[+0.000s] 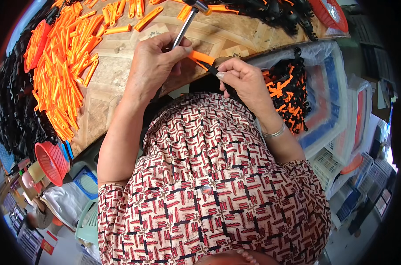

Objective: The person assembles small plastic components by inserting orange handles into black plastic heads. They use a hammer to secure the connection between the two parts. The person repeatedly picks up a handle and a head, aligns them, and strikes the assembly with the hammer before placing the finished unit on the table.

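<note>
Over the near edge of the patterned table, my left hand (154,62) is closed, its thumb and fingers pinching an orange plastic piece (201,57). A hammer with a shiny metal shaft (185,27) runs up out of that same hand, its dark head near the top edge. My right hand (244,79) pinches a small black plastic part (213,70) against the lower end of the orange piece. How far the two parts are joined I cannot tell. Fingers hide the rest of both.
A heap of orange pieces (61,79) covers the table's left side, with a red basket (36,46) against it. Black parts (275,15) lie at the far right. Beside my right arm, a plastic-lined container (326,106) holds orange-and-black pieces (289,95). Another red basket (52,163) stands lower left.
</note>
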Demonstrator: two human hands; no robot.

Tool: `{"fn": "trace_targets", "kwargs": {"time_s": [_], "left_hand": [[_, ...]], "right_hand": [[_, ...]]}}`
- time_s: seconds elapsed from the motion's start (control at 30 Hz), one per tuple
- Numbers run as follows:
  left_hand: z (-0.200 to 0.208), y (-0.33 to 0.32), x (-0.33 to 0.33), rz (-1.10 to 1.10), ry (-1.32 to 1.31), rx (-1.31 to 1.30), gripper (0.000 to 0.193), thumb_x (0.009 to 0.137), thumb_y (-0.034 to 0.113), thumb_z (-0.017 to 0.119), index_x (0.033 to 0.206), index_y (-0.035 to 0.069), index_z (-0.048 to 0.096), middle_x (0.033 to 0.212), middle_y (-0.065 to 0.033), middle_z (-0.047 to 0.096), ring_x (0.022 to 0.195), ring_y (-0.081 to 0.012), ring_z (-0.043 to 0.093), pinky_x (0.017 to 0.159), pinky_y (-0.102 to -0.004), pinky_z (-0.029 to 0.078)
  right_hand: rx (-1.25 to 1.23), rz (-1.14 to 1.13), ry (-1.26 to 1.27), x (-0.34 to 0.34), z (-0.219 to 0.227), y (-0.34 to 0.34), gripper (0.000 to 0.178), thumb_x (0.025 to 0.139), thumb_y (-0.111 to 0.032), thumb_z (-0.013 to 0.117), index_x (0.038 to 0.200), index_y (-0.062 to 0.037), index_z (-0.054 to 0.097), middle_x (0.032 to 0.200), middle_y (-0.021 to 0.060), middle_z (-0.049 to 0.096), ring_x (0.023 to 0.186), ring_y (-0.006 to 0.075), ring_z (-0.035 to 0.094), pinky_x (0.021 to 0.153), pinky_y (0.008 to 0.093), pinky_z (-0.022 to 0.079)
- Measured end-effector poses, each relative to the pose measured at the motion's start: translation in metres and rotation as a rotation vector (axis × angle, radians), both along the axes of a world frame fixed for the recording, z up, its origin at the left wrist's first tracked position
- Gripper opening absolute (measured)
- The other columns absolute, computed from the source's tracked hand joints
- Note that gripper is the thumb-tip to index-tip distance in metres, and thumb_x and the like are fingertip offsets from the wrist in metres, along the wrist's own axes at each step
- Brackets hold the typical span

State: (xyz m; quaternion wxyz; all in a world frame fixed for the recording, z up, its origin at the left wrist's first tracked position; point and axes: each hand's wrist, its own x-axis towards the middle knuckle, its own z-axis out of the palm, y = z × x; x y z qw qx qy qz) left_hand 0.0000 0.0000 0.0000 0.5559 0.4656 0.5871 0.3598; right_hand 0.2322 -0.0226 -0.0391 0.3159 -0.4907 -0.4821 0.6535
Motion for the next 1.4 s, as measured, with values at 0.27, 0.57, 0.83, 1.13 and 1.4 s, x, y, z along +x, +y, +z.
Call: {"fn": "trace_targets", "kwargs": {"time_s": [0.27,0.57,0.83,1.13,1.4], "left_hand": [[0.004,0.002,-0.001,-0.085,0.097,0.007,0.015,0.092,0.013,0.073,0.102,0.002,0.072,0.073,0.0027,0.063,0.055,-0.0048,0.053,0.051,-0.0210,0.039],[0.006,0.019,-0.006,-0.271,0.345,0.105,0.017,0.092,0.017,0.072,0.101,0.003,0.074,0.069,0.0024,0.062,0.057,-0.0047,0.055,0.052,-0.0220,0.042],[-0.005,0.018,-0.005,-0.293,0.514,0.261,0.019,0.093,0.018,0.071,0.101,0.001,0.073,0.072,-0.0009,0.063,0.061,-0.0076,0.057,0.056,-0.0258,0.046],[0.012,-0.037,-0.018,0.054,0.194,0.188,0.032,0.101,0.023,0.063,0.125,0.004,0.069,0.085,-0.0017,0.061,0.068,-0.0087,0.058,0.064,-0.0230,0.046],[0.015,-0.119,-0.014,-0.097,0.016,-0.123,0.052,0.105,0.010,0.054,0.155,0.011,0.043,0.079,0.0027,0.052,0.060,-0.0056,0.048,0.057,-0.0224,0.043]], "right_hand": [[0.030,0.007,-0.048,0.004,0.001,0.001,0.012,0.095,-0.007,0.069,0.101,0.0030,0.067,0.072,0.0030,0.067,0.062,0.0049,0.061,0.052,0.0218,0.051],[0.624,0.098,-0.308,0.001,0.007,-0.004,0.043,0.085,-0.005,0.076,0.127,-0.0092,0.069,0.084,0.0122,0.072,0.071,0.0156,0.068,0.068,0.0323,0.053],[0.805,0.144,-0.433,0.000,0.006,-0.006,0.038,0.085,-0.005,0.074,0.122,-0.0070,0.071,0.083,0.0114,0.069,0.069,0.0272,0.066,0.065,0.0354,0.054],[0.692,0.176,-0.467,-0.001,0.019,-0.002,0.032,0.086,-0.007,0.074,0.118,-0.0038,0.073,0.083,0.0143,0.070,0.069,0.0265,0.068,0.063,0.0342,0.052],[0.522,0.015,-0.372,-0.005,0.018,-0.013,0.031,0.086,-0.006,0.075,0.116,-0.0023,0.073,0.099,0.0188,0.075,0.084,0.0238,0.075,0.073,0.0304,0.055]]}}
